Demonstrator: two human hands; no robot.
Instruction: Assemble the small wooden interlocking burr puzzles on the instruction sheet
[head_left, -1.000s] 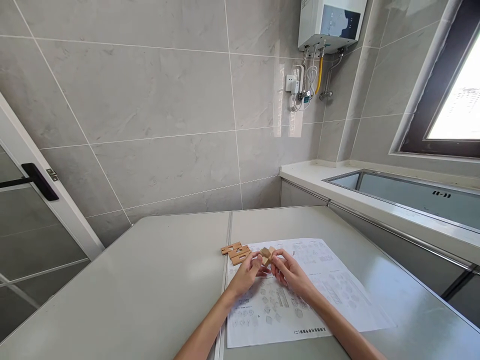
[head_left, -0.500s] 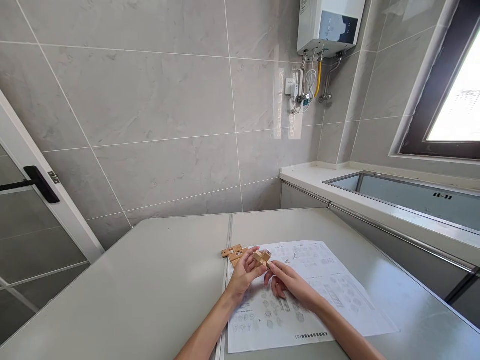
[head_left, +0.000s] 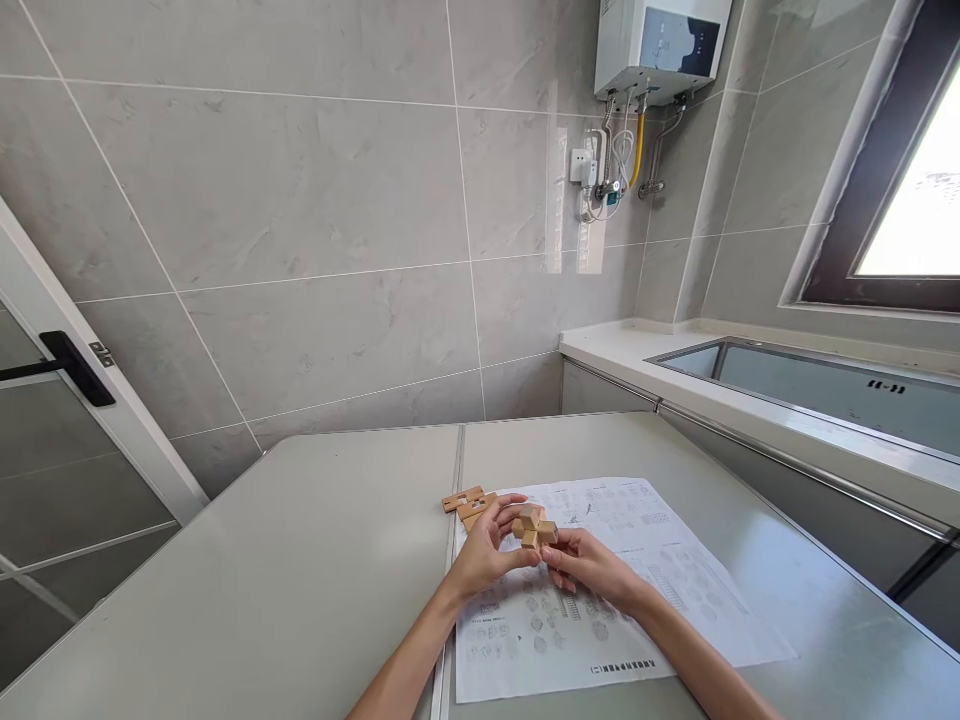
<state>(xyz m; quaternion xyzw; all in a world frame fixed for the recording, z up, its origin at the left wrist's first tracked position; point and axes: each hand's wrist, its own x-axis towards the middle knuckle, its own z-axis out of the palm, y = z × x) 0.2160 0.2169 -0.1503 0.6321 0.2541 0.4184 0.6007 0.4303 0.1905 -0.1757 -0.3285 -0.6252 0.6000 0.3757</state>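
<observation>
My left hand [head_left: 484, 545] and my right hand [head_left: 589, 565] together hold a small wooden puzzle assembly [head_left: 534, 527] of interlocked notched blocks, lifted a little above a printed instruction sheet [head_left: 652, 590]. Fingertips of both hands pinch it from either side. Loose wooden puzzle pieces [head_left: 466, 502] lie flat on the grey table [head_left: 300, 580] just beyond my left hand, at the sheet's far left corner.
A tiled wall stands behind the table. A white counter with a steel sink [head_left: 825, 385] runs along the right. A water heater [head_left: 660, 45] with pipes hangs above it. A glass door with a black handle [head_left: 71, 365] is at the left.
Both hands have turned the wooden assembly between them; it now sits more level and slightly nearer to me. My right hand has moved under and behind it. The loose pieces have not moved.
</observation>
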